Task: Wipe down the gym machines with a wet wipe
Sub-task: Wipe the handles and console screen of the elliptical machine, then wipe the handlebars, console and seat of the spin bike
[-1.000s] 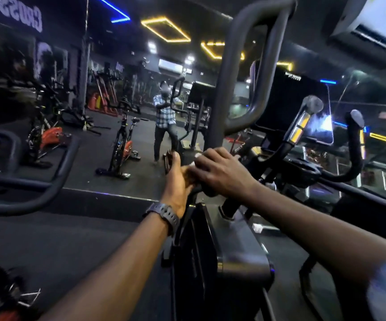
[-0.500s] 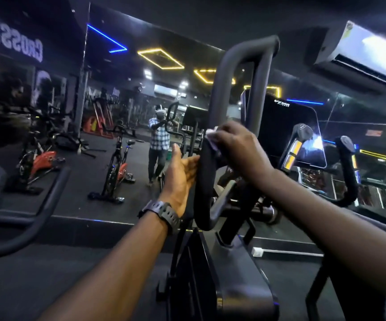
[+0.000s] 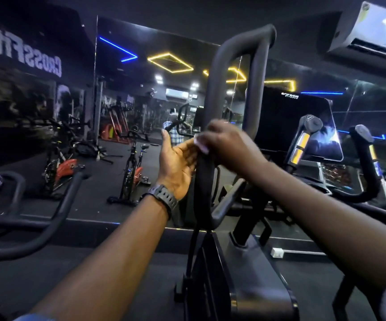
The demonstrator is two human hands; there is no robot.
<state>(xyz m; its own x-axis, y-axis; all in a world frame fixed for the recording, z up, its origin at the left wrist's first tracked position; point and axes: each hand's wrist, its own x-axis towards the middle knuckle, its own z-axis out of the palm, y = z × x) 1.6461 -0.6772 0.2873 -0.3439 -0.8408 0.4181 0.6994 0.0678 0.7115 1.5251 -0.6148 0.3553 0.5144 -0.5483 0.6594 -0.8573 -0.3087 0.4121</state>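
A black elliptical machine stands in front of me, with a tall looped handle bar (image 3: 217, 84) rising from its grey base (image 3: 254, 281). My right hand (image 3: 231, 144) curls round the left upright of that bar at mid height and presses a pale wet wipe (image 3: 200, 144) against it; only the wipe's edge shows under the fingers. My left hand (image 3: 178, 161) is just left of the bar, palm turned up, fingers relaxed and holding nothing, fingertips near the wipe. A dark watch sits on the left wrist.
A dark console screen (image 3: 291, 121) and two short grips with yellow bands (image 3: 303, 140) stand right of the bar. Another machine's curved black handle (image 3: 48, 212) is at my left. A wall mirror ahead reflects spin bikes (image 3: 131, 172). An air conditioner (image 3: 372, 31) hangs top right.
My right hand slid up the bar from its low bend to mid height with the wipe. My left hand came off the bar and turned palm up. The view tilted upward.
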